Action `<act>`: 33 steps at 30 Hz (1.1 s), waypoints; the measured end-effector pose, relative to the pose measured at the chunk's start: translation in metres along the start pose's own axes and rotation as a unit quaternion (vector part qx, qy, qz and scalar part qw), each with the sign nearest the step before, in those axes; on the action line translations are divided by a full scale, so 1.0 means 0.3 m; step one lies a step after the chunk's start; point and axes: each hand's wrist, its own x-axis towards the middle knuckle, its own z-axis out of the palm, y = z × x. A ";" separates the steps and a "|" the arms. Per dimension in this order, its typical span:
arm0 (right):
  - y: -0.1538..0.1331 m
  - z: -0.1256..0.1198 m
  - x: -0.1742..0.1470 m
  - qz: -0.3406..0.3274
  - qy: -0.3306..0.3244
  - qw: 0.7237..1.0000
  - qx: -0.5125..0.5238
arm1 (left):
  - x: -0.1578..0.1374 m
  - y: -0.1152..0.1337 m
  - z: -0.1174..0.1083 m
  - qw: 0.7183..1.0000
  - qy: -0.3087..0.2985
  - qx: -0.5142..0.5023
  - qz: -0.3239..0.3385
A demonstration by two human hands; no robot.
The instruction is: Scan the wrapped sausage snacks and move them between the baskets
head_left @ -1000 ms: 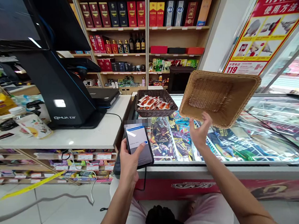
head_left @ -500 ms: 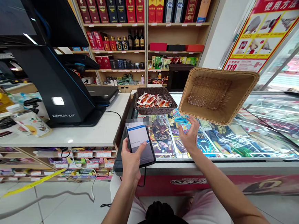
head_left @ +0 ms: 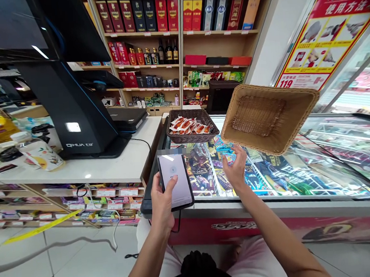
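A smartphone [head_left: 177, 186] with a pale lit screen is gripped in my left hand [head_left: 162, 195], the thumb lying over the glass. My right hand [head_left: 236, 168] hovers above the freezer's glass top [head_left: 274, 187], its fingers curved and apart, holding nothing. Just beyond that hand is a large tan wicker basket [head_left: 263, 115], tilted so its bare inside faces me. A smaller dark brown basket [head_left: 194, 137] stands past the phone and holds several wrapped sausage-like snacks [head_left: 185, 124].
Left of me, a white counter [head_left: 117, 167] carries a black checkout terminal [head_left: 76, 108] and a bottle with fruit print [head_left: 40, 154]. Colourful ice-cream packs lie under the freezer glass. Behind are shelves [head_left: 144, 33] of boxed bottles. A cable [head_left: 84, 240] trails across the floor.
The phone's screen has switched from a page with a blue bar and blue button to a plain pale page with a round icon. My thumb has shifted slightly; the right hand has barely moved.
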 end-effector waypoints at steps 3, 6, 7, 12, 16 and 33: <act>0.004 -0.001 0.002 -0.002 0.001 1.000 -0.003 | 0.005 -0.005 -0.018 0.999 0.019 -0.042 -0.017; 0.008 -0.001 0.003 -0.012 0.003 1.000 -0.005 | 0.007 -0.001 -0.037 0.997 0.041 -0.069 -0.014; 0.009 -0.001 0.003 -0.011 0.001 1.000 -0.006 | 0.007 0.003 -0.042 0.997 0.042 -0.072 -0.010; 0.012 -0.005 -0.001 0.001 -0.015 1.000 -0.010 | 0.003 0.025 -0.053 0.996 0.045 -0.082 -0.002; 0.021 -0.006 -0.002 0.002 -0.021 1.000 -0.007 | 0.009 0.026 -0.060 0.995 0.050 -0.090 -0.003; 0.018 0.000 0.004 -0.001 -0.024 1.000 -0.009 | 0.042 -0.020 -0.037 0.997 0.026 -0.078 -0.007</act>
